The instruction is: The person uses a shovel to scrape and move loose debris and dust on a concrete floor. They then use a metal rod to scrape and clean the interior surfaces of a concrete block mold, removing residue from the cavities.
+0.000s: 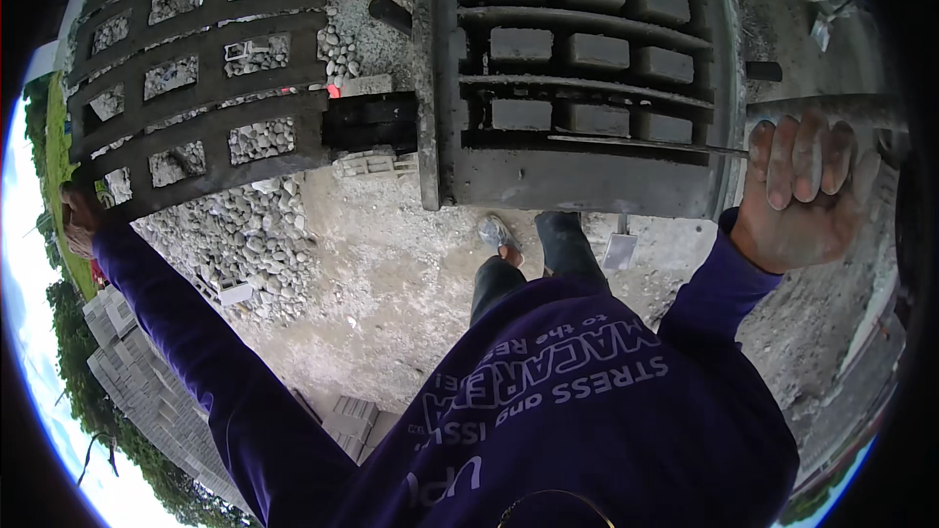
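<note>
Under the right hand runs a grey metal bar, and the fingers are curled shut over it, coated in grey dust. Just to the left of that hand sits a block mould, a heavy grey machine frame with rows of fresh concrete blocks lined up between its steel bars. Far out to the other side, the left hand grips the lower corner of a dark metal grid (its fingers are mostly hidden behind the edge, so how tightly they close is hard to tell), and the grid is tilted up with loose gravel showing through its openings. Between the two hands, lower down, the person's dark boots stand on sandy ground. Below the left arm, stacks of finished grey blocks stand beside green trees.
</note>
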`<action>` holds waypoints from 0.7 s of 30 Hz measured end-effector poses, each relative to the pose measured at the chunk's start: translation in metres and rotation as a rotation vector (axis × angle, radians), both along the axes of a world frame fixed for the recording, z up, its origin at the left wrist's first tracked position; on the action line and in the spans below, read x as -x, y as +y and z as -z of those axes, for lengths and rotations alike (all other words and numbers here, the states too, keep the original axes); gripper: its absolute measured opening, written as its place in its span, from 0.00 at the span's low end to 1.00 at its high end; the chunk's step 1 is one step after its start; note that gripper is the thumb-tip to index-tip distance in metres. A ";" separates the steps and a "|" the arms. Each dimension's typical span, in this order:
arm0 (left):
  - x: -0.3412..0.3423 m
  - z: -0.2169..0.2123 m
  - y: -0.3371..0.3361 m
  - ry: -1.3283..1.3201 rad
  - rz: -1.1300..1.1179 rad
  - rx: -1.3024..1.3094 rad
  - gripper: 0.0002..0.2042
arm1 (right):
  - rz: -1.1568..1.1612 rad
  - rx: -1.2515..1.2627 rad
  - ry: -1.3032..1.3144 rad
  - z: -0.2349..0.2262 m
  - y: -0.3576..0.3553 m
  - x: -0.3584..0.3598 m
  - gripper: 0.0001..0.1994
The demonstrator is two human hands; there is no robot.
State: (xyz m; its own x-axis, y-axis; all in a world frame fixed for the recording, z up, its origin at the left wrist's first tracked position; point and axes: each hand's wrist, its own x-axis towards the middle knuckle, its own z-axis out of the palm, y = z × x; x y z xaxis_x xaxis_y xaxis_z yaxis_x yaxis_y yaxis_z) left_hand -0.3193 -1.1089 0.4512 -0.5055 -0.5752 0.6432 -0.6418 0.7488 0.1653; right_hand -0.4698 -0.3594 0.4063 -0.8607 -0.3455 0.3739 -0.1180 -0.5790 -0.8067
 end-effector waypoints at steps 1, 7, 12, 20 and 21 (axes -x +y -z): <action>-0.004 -0.006 0.000 -0.041 0.004 0.044 0.25 | -0.001 -0.008 -0.027 0.007 -0.008 -0.003 0.17; -0.015 -0.017 -0.005 -0.190 0.048 0.216 0.23 | 0.261 -0.176 -0.542 0.111 -0.095 -0.049 0.25; -0.018 -0.019 -0.018 -0.276 0.098 0.327 0.21 | 0.232 -0.251 -0.549 0.142 -0.107 -0.062 0.26; -0.005 -0.012 -0.030 -0.366 0.173 0.434 0.19 | 0.358 -0.352 -0.575 0.185 -0.126 -0.053 0.26; -0.007 -0.014 -0.032 -0.371 0.178 0.444 0.19 | 0.332 -0.345 -0.537 0.180 -0.119 -0.056 0.26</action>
